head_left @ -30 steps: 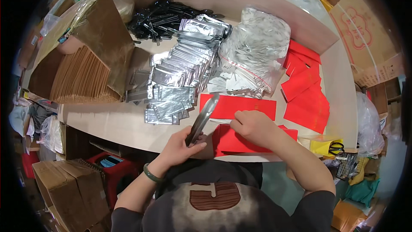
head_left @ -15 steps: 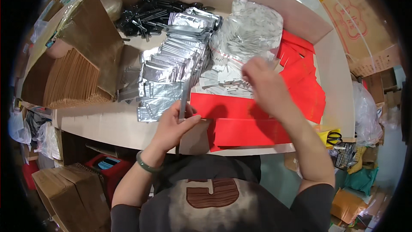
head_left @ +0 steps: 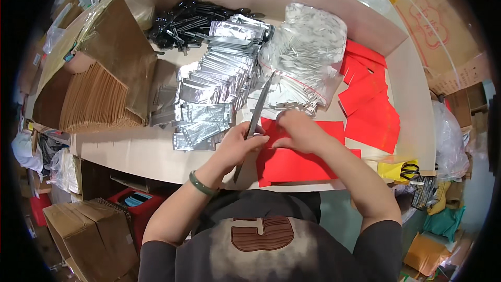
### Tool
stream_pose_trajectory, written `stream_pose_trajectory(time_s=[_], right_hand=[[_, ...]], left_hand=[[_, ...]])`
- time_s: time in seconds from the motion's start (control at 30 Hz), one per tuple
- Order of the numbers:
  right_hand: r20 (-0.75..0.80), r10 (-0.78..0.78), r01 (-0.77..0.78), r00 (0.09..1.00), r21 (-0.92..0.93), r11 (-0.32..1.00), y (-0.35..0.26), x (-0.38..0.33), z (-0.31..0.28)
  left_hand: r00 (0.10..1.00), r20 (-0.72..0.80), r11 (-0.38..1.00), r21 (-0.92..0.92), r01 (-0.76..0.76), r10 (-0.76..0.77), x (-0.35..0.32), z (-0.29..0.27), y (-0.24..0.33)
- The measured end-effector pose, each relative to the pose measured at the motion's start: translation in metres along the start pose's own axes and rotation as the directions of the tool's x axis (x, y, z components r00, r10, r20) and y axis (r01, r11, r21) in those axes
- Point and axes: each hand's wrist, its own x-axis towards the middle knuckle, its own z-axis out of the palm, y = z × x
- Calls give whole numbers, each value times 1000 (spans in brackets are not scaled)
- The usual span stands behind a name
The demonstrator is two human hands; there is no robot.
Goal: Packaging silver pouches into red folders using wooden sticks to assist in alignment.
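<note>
My left hand [head_left: 242,146] is closed round a long, thin grey flat piece [head_left: 255,115], seen nearly edge-on, which slants up from the table's front edge. Just right of it, my right hand [head_left: 300,133] is over the red paper sleeves [head_left: 313,164], its fingers bent and closed. What it holds, if anything, is hidden. Beyond both hands lie white paper slips [head_left: 297,91], partly spilling from a clear plastic bag [head_left: 308,36]. A fanned pile of silver foil packets [head_left: 209,112] lies left of the slips.
A cardboard box [head_left: 112,47] of upright brown card pieces stands at the left. Black wrapped utensils [head_left: 188,23] lie at the back. More red sleeves [head_left: 373,109] spread at the right, with black-handled scissors [head_left: 409,171] by the right corner. A raised panel [head_left: 365,13] borders the table.
My right hand has moved left and nearer, from the white slips to beside my left hand. The grey piece in my left hand now tilts to the right.
</note>
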Motion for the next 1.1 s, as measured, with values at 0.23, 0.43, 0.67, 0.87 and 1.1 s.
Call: stream_pose_trajectory(time_s=[0.23, 0.43, 0.67, 0.87, 1.1], right_hand=[[-195, -28, 48, 980, 95, 994, -3, 7, -14], [-41, -95, 89, 995, -120, 989, -59, -26, -71], [-120, 11, 71, 993, 653, 754, -39, -83, 8], [-12, -267, 265, 964, -70, 962, -55, -53, -1], [23, 371, -371, 928, -3, 929, -97, -46, 20]], left_hand=[[996, 76, 965, -253, 65, -47, 5, 1, 3], [989, 151, 991, -135, 26, -5, -48, -1, 19], [881, 474, 833, 488, -261, -1, -72, 19, -1], [947, 306, 901, 378, -212, 95, -66, -2, -8], [923, -243, 548, 835, 42, 299, -77, -36, -42]])
